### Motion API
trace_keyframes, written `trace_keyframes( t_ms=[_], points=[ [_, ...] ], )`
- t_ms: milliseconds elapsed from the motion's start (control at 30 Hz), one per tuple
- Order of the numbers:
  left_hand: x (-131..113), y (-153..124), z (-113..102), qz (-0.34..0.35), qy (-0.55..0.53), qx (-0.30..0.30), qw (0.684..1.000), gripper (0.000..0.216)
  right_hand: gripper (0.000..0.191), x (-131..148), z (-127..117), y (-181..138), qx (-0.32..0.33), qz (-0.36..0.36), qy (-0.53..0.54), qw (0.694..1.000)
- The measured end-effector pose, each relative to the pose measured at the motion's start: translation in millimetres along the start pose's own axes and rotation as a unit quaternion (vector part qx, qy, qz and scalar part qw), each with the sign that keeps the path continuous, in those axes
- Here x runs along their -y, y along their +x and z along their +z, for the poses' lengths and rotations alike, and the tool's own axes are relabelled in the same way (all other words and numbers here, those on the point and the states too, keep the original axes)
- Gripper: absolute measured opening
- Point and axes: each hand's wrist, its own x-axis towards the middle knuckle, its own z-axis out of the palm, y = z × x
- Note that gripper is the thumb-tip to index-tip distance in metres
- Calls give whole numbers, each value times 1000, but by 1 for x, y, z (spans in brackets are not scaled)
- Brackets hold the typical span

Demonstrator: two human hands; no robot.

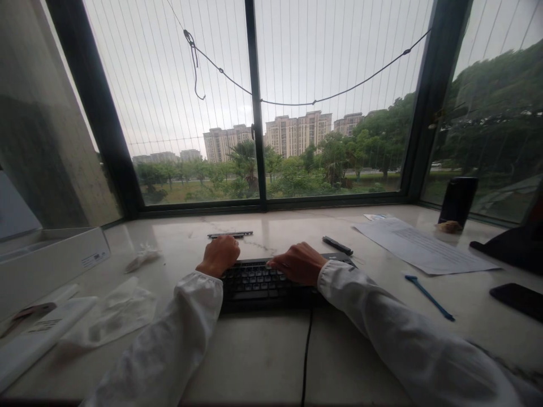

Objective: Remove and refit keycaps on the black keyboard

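A black keyboard (254,281) lies on the pale marble sill (263,350) in front of the window. My left hand (219,255) rests at the keyboard's far left corner, its fingers curled into a loose fist with nothing visible in it. My right hand (299,263) lies palm down over the keys toward the right, fingers bent and touching them. Both arms are in white sleeves. A black cable (306,356) runs from the keyboard toward me.
A white box (51,261) and crumpled plastic wrap (114,314) sit at left. Behind the keyboard lie a thin dark bar (229,234) and a black pen (337,245). Papers (424,247), a blue pen (428,296), a phone (517,298) and a dark cup (457,200) stand at right.
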Motion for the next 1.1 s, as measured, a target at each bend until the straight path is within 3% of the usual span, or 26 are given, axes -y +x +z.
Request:
trace_keyframes(
  t_ms=[500, 667, 800, 1100],
  points=[
    [29, 4, 2, -22, 55, -9, 998, 39, 43, -1, 1, -3, -75, 12, 7, 997],
    [14, 21, 0, -11, 81, 39, 996, 38, 42, 0, -2, -2, -90, 19, 11, 996],
    [-5, 45, 0, 47, 112, 62, 991, 31, 39, 2, -2, -1, -99, -1, 5, 995],
    [-19, 88, 23, 116, 140, 81, 980, 27, 33, 4, 3, -1, -128, -29, 24, 991]
  ],
)
